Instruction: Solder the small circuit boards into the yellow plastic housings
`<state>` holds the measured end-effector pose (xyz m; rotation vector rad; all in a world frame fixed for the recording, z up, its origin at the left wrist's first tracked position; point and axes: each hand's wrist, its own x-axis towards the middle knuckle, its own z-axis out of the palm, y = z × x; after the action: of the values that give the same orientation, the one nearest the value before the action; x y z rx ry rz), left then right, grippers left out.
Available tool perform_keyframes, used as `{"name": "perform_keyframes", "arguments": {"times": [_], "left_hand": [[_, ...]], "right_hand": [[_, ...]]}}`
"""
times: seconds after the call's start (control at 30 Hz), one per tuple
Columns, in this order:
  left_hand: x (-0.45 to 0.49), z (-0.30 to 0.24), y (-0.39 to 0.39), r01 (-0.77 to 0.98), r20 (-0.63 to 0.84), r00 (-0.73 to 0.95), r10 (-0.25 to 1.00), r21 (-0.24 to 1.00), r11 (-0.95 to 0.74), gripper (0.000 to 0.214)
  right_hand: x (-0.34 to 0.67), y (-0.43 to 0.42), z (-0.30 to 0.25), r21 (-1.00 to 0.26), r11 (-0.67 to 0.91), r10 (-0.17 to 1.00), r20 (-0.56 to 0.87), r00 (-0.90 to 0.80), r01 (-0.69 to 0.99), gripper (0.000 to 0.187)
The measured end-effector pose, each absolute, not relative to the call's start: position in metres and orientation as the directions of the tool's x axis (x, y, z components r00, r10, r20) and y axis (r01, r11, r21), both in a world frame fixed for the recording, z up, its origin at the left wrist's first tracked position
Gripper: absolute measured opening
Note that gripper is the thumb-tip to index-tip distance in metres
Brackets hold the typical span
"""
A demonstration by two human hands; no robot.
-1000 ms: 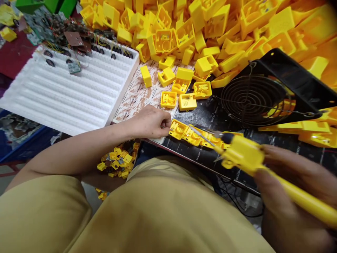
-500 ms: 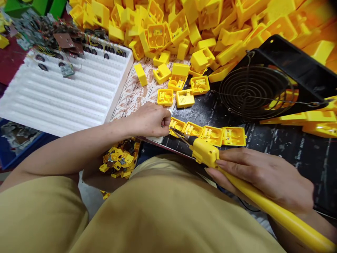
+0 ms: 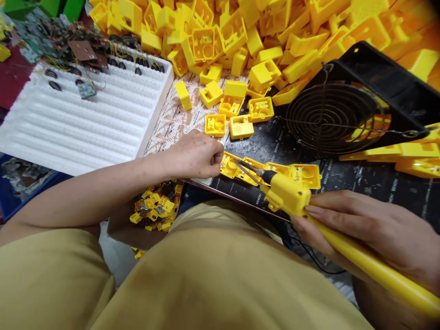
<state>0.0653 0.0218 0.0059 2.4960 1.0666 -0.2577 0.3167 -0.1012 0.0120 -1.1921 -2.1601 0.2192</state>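
My left hand [image 3: 194, 155] rests closed at the bench edge, its fingertips pinched against the leftmost of a row of open yellow casings [image 3: 271, 173] on the black bench mat [image 3: 360, 183]. What the fingers pinch is too small to name. My right hand [image 3: 364, 231] grips a yellow soldering iron [image 3: 292, 195]; its metal tip [image 3: 242, 166] points left onto the first casings in the row.
A big heap of yellow plastic housings [image 3: 275, 32] fills the back. A black fan with a wire guard [image 3: 338, 114] leans at the right. A white ribbed tray [image 3: 85, 114] with circuit boards [image 3: 65, 41] lies at left. A box of small yellow parts [image 3: 154, 213] sits below the bench.
The soldering iron swung left to the row's first casing, then drew back a little to the right. My left hand stayed pinched at the row's left end.
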Motion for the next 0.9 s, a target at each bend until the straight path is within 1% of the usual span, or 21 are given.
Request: {"name": "perform_keyframes", "arguments": {"times": [0.03,0.1,0.13,0.2,0.3,0.33,0.4,0.5,0.63,0.73,0.77,0.83,0.9], "left_hand": [[0.065,0.007,0.022,0.729,-0.321,0.685,0.655,0.329,-0.601,0.009],[0.063,0.009,0.024,0.743,-0.314,0.661,0.682,0.400,-0.536,0.008],[0.062,0.009,0.025,0.749,-0.308,0.646,0.699,0.430,-0.503,0.008],[0.061,0.008,0.027,0.755,-0.287,0.624,0.726,0.461,-0.467,0.009],[0.060,0.003,0.028,0.759,-0.278,0.629,0.726,0.420,-0.497,0.010],[0.059,0.002,0.028,0.759,-0.280,0.636,0.719,0.397,-0.516,0.010],[0.058,0.001,0.027,0.755,-0.281,0.648,0.708,0.363,-0.547,0.011],[0.056,0.001,0.025,0.758,-0.281,0.647,0.709,0.344,-0.555,0.013],[0.056,0.002,0.022,0.752,-0.275,0.658,0.701,0.291,-0.592,0.016],[0.056,0.003,0.021,0.744,-0.266,0.669,0.694,0.236,-0.626,0.017],[0.056,0.003,0.021,0.746,-0.268,0.666,0.697,0.232,-0.624,0.017],[0.055,0.004,0.022,0.758,-0.274,0.652,0.707,0.268,-0.595,0.017],[0.054,0.005,0.024,0.768,-0.257,0.633,0.731,0.329,-0.549,0.016]], "right_hand": [[0.317,-0.102,0.011,-0.431,0.574,0.800,0.474,-0.367,0.696,0.016],[0.316,-0.103,0.010,-0.382,0.623,0.763,0.490,-0.422,0.682,0.013],[0.315,-0.104,0.009,-0.373,0.623,0.761,0.493,-0.422,0.688,0.013],[0.312,-0.103,0.008,-0.392,0.610,0.767,0.509,-0.390,0.689,0.014],[0.304,-0.102,0.004,-0.465,0.568,0.794,0.526,-0.304,0.679,0.015],[0.302,-0.102,0.003,-0.472,0.565,0.798,0.521,-0.303,0.677,0.017],[0.299,-0.102,0.002,-0.453,0.569,0.798,0.507,-0.327,0.686,0.020],[0.297,-0.100,0.003,-0.415,0.605,0.777,0.496,-0.389,0.679,0.018],[0.291,-0.095,0.006,-0.349,0.681,0.710,0.527,-0.466,0.644,0.018],[0.288,-0.090,0.011,-0.348,0.721,0.677,0.543,-0.498,0.600,0.010],[0.288,-0.090,0.012,-0.351,0.733,0.665,0.549,-0.505,0.583,0.011],[0.294,-0.090,0.015,-0.375,0.717,0.685,0.534,-0.496,0.587,0.011],[0.302,-0.092,0.015,-0.438,0.627,0.768,0.486,-0.416,0.645,0.017]]}}
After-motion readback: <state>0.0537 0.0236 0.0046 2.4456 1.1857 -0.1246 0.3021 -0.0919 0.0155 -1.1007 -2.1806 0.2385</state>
